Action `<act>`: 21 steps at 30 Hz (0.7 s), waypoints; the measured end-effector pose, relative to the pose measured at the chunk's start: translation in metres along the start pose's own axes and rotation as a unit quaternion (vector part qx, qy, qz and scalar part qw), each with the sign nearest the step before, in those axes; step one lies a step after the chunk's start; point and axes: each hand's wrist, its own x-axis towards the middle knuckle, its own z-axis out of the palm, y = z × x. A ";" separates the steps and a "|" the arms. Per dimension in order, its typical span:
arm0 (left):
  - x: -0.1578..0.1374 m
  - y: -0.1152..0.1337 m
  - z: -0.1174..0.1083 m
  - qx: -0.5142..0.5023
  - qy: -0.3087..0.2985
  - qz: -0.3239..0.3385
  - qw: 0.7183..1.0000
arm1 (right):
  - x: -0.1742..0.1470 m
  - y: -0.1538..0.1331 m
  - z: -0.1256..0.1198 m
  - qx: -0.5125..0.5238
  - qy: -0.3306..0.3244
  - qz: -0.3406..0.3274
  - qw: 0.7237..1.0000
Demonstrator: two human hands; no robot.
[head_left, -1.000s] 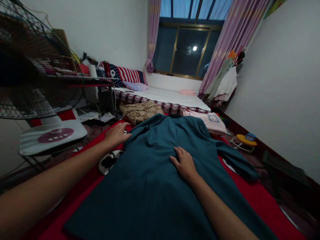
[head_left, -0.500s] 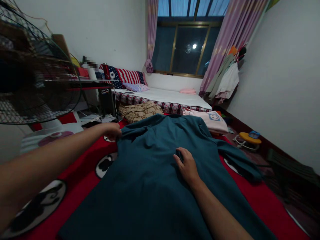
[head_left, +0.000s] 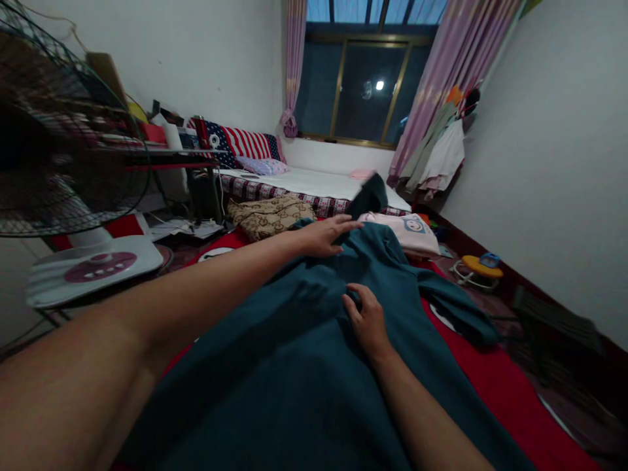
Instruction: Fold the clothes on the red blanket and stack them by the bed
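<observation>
A dark teal garment (head_left: 294, 366) lies spread on the red blanket (head_left: 495, 386) in front of me. My left hand (head_left: 326, 234) reaches across its upper part with fingers stretched out flat, touching the left sleeve that is folded over toward the middle. The sleeve's end (head_left: 370, 193) sticks up in the air just past my fingertips. My right hand (head_left: 366, 317) lies palm down on the middle of the garment, pressing the cloth. The right sleeve (head_left: 456, 307) lies out to the side on the blanket.
A standing fan (head_left: 59, 170) and its white base (head_left: 93, 268) are close on the left. A brown patterned pillow (head_left: 269, 216) and a pink cloth (head_left: 412, 232) lie beyond the garment. A bed (head_left: 318, 186) stands under the window, and a yellow stool (head_left: 478, 267) stands at the right.
My left hand has swept from the garment's left edge across to the middle, carrying the left sleeve over. My right hand has stayed in place on the cloth.
</observation>
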 end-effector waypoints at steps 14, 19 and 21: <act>-0.212 -0.032 0.016 -0.129 -0.221 -0.383 0.888 | -0.004 -0.010 0.006 -0.103 -0.107 -0.066 0.987; -0.243 -0.010 0.002 -0.272 -0.240 -0.368 0.856 | 0.014 -0.011 0.010 -0.200 -0.112 -0.050 0.972; -0.242 -0.003 -0.004 -0.332 -0.225 -0.368 0.839 | 0.033 -0.006 0.013 -0.239 -0.124 -0.022 0.963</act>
